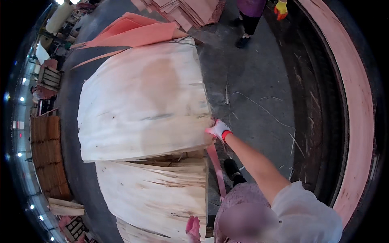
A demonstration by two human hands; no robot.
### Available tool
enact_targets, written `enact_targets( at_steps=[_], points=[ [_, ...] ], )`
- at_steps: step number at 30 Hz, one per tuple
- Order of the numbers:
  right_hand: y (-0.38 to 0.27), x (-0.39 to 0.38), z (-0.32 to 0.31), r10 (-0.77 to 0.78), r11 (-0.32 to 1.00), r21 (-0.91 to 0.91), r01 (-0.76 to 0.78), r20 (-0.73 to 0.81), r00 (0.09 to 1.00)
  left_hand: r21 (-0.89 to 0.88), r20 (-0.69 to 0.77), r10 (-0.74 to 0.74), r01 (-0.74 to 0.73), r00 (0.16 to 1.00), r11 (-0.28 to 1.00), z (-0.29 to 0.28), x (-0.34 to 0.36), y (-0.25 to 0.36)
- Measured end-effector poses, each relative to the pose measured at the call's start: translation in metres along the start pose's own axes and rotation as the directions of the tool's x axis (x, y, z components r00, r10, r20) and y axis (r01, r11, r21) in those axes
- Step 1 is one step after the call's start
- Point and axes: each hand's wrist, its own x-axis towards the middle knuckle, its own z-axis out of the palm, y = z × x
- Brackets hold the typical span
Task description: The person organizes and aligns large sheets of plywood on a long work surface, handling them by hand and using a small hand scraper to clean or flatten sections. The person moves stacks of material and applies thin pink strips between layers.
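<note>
My right hand (219, 130), in a white glove with pink fingers and a red cuff, closes on the right edge of the upper pile of pale wood veneer sheets (142, 101). That pile is broad, with a faint brownish patch, small knots and dark streaks. Near the lower edge of the picture is my left hand (193, 229) in a pink-stained glove. Its fingers stretch upward, apart from any grip, over the right side of a lower veneer pile (154, 190). That pile has split, ragged sheets, and a dark gap separates it from the upper one.
Pink sheets (133, 32) lie beyond the pile, with more stacked pink sheets (190, 10) behind. A co-worker in purple (249, 8) stands there; a yellow-and-orange gloved hand (280, 10) shows nearby. Along the right curves a long pink surface (358, 101). Thin wood strips (263, 109) litter the floor.
</note>
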Motion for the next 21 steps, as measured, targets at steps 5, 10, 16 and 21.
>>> enact_targets(
  at_steps=[5,10,16,21],
  points=[
    [-0.024,-0.018,-0.030,0.100,0.995,0.023,-0.102,0.071,0.992,-0.053,0.190,-0.067,0.078,0.980,0.996,0.069,0.029,0.080],
    [-0.006,-0.014,-0.035,0.022,0.884,0.461,-0.073,0.115,0.993,0.044,0.253,-0.054,0.044,0.966,0.998,0.112,0.054,0.122],
    [-0.023,-0.019,-0.065,-0.065,0.894,0.447,-0.035,0.207,0.976,-0.074,0.319,-0.072,0.100,0.945,0.992,0.137,0.071,0.151],
    [-0.065,-0.066,-0.090,-0.135,0.850,0.526,0.004,0.210,0.968,-0.491,0.434,0.118,0.125,0.893,0.862,0.172,0.136,0.182]
  ],
)
